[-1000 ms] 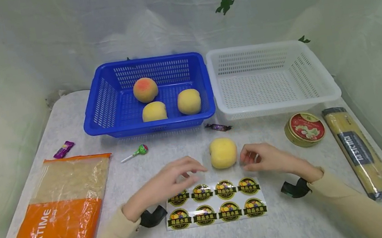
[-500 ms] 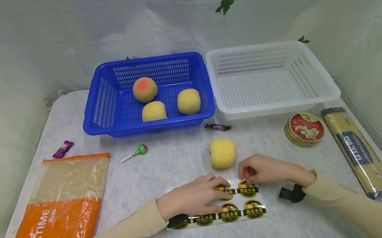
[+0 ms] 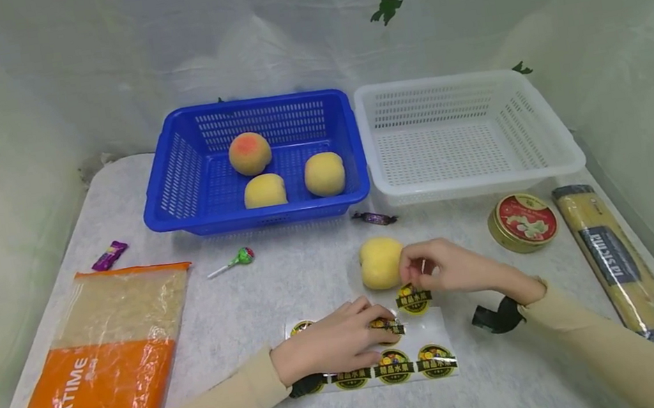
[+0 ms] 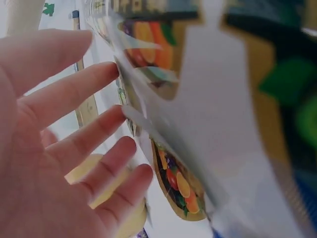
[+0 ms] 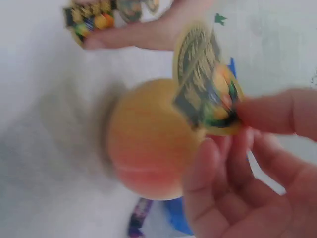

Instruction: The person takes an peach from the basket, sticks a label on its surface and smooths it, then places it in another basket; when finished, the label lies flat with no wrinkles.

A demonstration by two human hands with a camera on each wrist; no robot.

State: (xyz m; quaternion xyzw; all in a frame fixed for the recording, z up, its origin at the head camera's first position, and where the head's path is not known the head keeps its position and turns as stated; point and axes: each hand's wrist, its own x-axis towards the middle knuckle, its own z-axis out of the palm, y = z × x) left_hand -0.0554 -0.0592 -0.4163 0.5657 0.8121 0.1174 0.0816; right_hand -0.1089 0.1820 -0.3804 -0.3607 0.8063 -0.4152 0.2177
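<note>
Peach [image 3: 382, 263]: here it sits on the pale, mottled surface [image 3: 310, 263], rounded and matt, yellow from above, blushing pink in the right wrist view.
Right hand [image 3: 447, 265]: at the peach's right, thumb and finger pinching a loose sticker [image 3: 414, 299], a thin round badge with a black-and-gold banner; whether it touches the peach, I can't tell.
Left hand [image 3: 346, 335]: on the peach's near side, fingers straight and fanned, resting over the sheet.
Sticker sheet [image 3: 422, 328]: glossy and rectangular, nearer than the peach, with a bare white patch towards its far right corner (the left hand covers several badges).
Blue basket [image 3: 203, 221]: beyond the peach, leftwards, slotted plastic cradling three fuzzy-looking peaches [image 3: 325, 174].
White basket [image 3: 482, 179]: beyond the peach, rightwards, finely perforated.
Tin [image 3: 522, 223]: right of the peach, round, red-topped, gold-sided.
Pasta bag [image 3: 86, 402]: well left of the peach, crinkly orange and clear film.
Long pack [image 3: 614, 260]: well right of the peach, slim, shiny-wrapped.
Lollipop [image 3: 243, 256]: left of the peach, green-wrapped ball, white stick.
</note>
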